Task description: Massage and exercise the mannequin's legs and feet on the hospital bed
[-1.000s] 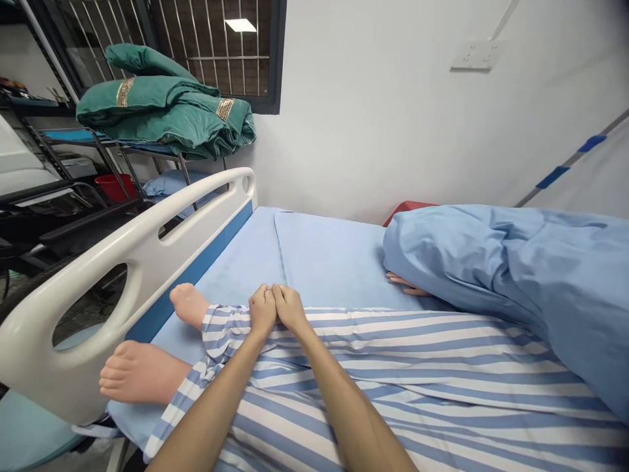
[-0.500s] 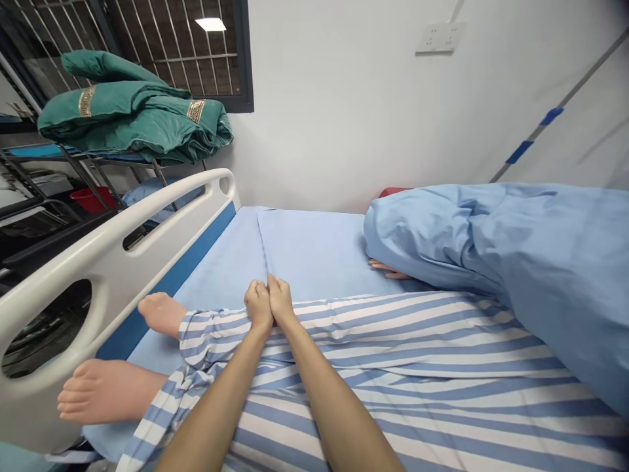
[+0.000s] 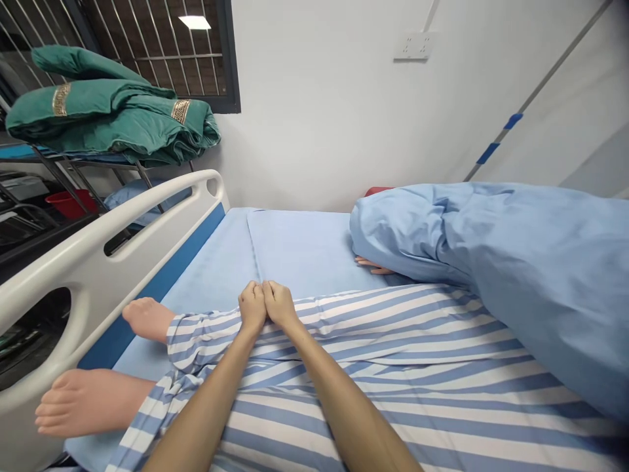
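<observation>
Both my hands are closed side by side just beyond the far striped trouser leg (image 3: 339, 318). My left hand (image 3: 252, 307) and my right hand (image 3: 278, 303) touch at the knuckles, fingers curled down on the light blue bed sheet (image 3: 304, 246). A raised fold line in the sheet runs from the far edge to my fists; the cloth inside the fingers is mostly hidden. My forearms cross over the legs of a lying manikin-like figure, whose bare far foot (image 3: 149, 319) and near foot (image 3: 93, 401) point left. Its fingers (image 3: 374, 265) show under a blue cover.
A white bed end board (image 3: 162, 203) with a blue strip stands left of the feet. The bunched blue cover (image 3: 472, 229) lies on the right. Behind are a folded green quilt (image 3: 118, 121), a red bucket (image 3: 73, 203) and a wall socket (image 3: 414, 47).
The view has shifted to the right, so the bed and wall appear farther left. My closed hands stay together at nearly the same spot beside the far leg, slightly lower against the sheet.
</observation>
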